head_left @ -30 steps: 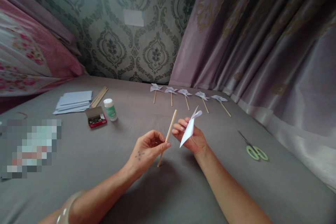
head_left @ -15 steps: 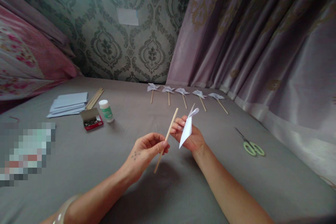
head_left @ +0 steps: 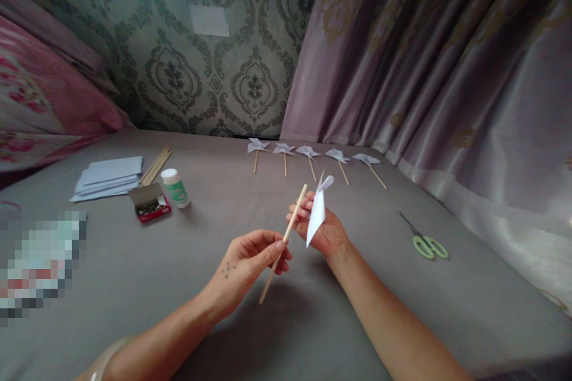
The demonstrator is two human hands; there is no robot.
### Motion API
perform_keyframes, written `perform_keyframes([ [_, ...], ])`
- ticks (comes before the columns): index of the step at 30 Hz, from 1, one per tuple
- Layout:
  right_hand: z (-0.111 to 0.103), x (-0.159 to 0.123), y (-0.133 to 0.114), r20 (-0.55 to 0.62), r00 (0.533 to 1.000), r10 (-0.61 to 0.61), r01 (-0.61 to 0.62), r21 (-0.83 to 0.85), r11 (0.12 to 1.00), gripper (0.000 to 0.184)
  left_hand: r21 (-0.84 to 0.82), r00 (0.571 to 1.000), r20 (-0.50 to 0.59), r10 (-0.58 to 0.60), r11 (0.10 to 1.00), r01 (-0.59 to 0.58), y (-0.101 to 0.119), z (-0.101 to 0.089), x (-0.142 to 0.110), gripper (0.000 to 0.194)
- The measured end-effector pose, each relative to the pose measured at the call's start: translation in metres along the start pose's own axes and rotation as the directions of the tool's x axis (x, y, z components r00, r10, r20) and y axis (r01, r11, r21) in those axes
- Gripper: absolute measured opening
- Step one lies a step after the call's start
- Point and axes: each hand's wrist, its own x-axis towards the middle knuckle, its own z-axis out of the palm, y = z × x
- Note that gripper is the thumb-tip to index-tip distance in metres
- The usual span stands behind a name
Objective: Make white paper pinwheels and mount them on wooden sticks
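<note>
Between the thumb and fingers of my left hand (head_left: 252,265) is a thin wooden stick (head_left: 292,218), tilted with its top end to the right. My right hand (head_left: 324,229) holds a white paper pinwheel (head_left: 317,214), seen edge-on just right of the stick. Its folded blades hide part of the right fingers. The stick's upper part passes in front of the right fingertips; whether it touches them or the pinwheel, I cannot tell. Both hands are raised over the grey cloth surface (head_left: 223,333).
Several finished pinwheels on sticks (head_left: 308,153) lie in a row at the back. At left are stacked paper sheets (head_left: 109,175), spare sticks (head_left: 156,165), an open box of small metal pins (head_left: 151,208) and a white-green bottle (head_left: 176,189). Green-handled scissors (head_left: 424,241) lie right.
The view has shifted slightly. The stick and the pinwheel are a little closer together, the pinwheel slightly higher. Both hands keep their holds.
</note>
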Motion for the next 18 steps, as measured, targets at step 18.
perform_keyframes([
  [18,0.0006,-0.0013,-0.0012,-0.003,1.000,0.015,-0.015,-0.017,1.000,0.025,0.013,0.999,-0.033,-0.019,1.000,0.019,0.0034,0.0047,-0.0023,0.032],
])
